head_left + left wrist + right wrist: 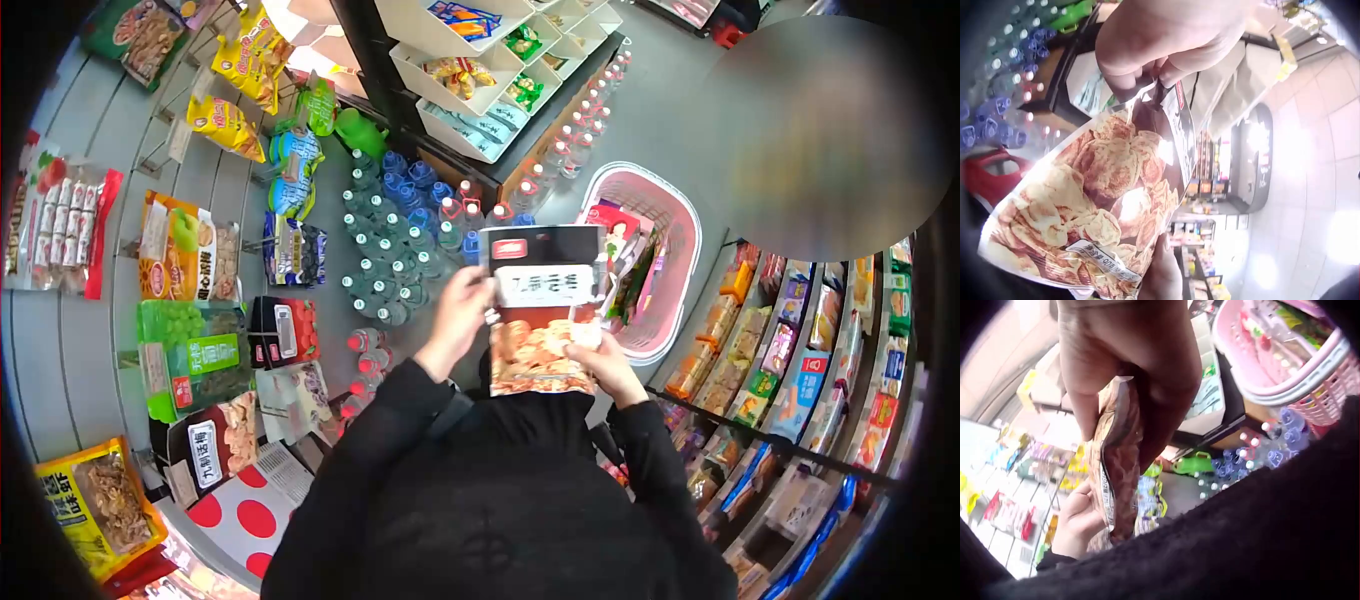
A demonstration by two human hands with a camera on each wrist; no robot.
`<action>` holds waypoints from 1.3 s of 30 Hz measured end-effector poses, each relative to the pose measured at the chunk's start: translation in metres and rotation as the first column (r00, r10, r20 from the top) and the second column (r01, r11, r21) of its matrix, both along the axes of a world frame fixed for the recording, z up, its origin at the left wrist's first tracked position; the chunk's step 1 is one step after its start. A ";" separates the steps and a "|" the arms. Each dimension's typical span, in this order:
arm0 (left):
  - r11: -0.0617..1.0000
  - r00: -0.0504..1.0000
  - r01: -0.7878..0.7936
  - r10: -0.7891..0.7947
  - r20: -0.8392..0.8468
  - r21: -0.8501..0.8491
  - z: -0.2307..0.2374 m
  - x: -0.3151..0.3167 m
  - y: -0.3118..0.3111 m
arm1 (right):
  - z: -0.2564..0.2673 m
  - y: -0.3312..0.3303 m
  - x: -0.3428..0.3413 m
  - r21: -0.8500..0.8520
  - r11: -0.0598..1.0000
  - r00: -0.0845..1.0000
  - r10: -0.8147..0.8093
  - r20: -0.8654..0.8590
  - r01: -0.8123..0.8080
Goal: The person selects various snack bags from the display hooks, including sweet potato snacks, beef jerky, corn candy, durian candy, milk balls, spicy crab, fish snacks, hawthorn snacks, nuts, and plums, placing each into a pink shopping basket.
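A snack bag [545, 330], black at the top with a white label and a picture of wrinkled dried fruit, is held up in front of the body. The left hand [463, 312] grips its left edge near the top; in the left wrist view the left hand [1169, 44] pinches the bag [1110, 181] at its dark top end. On the lower right side the right hand [605, 365] holds it with the thumb on the front. In the right wrist view the right hand [1132, 362] has the bag [1124, 462] between thumb and fingers.
A pink basket [675, 230] with several packages stands beyond the right hand. Bottles [385, 250] crowd the floor at centre left. Snack packs [190, 350] hang on the left wall; shelves of packaged snacks [760, 350] stand at the right. A rack with white bins [470, 80] is ahead.
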State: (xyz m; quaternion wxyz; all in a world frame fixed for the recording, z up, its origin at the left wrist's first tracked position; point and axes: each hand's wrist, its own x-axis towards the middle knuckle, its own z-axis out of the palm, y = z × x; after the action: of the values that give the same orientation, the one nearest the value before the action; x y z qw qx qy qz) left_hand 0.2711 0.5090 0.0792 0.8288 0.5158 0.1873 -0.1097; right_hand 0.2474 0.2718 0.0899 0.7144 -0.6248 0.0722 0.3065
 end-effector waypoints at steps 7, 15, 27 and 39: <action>0.884 0.900 0.433 -0.434 -0.031 0.177 -0.017 0.051 -0.078 | -0.045 -0.074 0.059 -0.178 0.847 0.861 -0.465 0.206 0.500; 0.857 0.900 0.429 -0.377 -0.221 0.286 -0.031 0.027 -0.009 | -0.140 -0.067 0.137 -0.462 0.827 0.919 -0.154 0.364 0.321; 0.947 0.991 -0.076 0.105 -0.078 0.312 -0.006 -0.094 0.094 | -0.055 0.023 0.131 -0.242 0.950 0.806 -0.018 0.591 0.198; 0.306 0.663 -0.561 0.722 0.196 0.769 0.080 -0.321 0.191 | 0.079 0.335 -0.022 -0.083 0.525 0.358 0.678 0.642 -0.847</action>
State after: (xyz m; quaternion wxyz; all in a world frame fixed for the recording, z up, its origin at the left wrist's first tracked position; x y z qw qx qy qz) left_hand -0.0501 0.6997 0.1588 0.4686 0.6874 0.4813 0.2762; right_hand 0.2253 0.6071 0.1693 0.5432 -0.5449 -0.5020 0.3949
